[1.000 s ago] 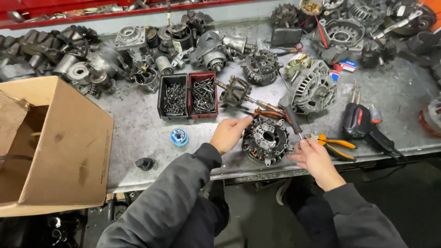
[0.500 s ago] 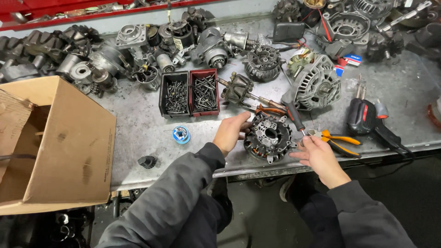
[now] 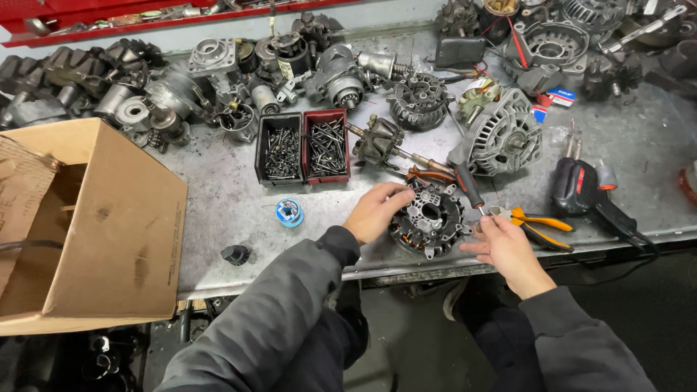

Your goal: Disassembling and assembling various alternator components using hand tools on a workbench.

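A round black rectifier plate [image 3: 430, 218] with metal fins lies near the front edge of the grey metal bench [image 3: 218, 210]. My left hand [image 3: 377, 210] grips its left rim. My right hand [image 3: 504, 243] rests at its right side, fingers pinched on a small metal part beside the tip of a black-handled screwdriver [image 3: 468, 185]. Orange-handled pliers [image 3: 537, 223] lie just right of my right hand.
An open cardboard box [image 3: 87, 225] stands at the left. Two small bins of screws [image 3: 303, 149], a blue solder spool [image 3: 290, 212], a rotor [image 3: 381, 141], an alternator [image 3: 501, 138], a soldering gun [image 3: 581, 189] and several motor parts crowd the back.
The view has shifted slightly. Both hands stay at the round plate, the right hand's fingers closing in at its right edge.
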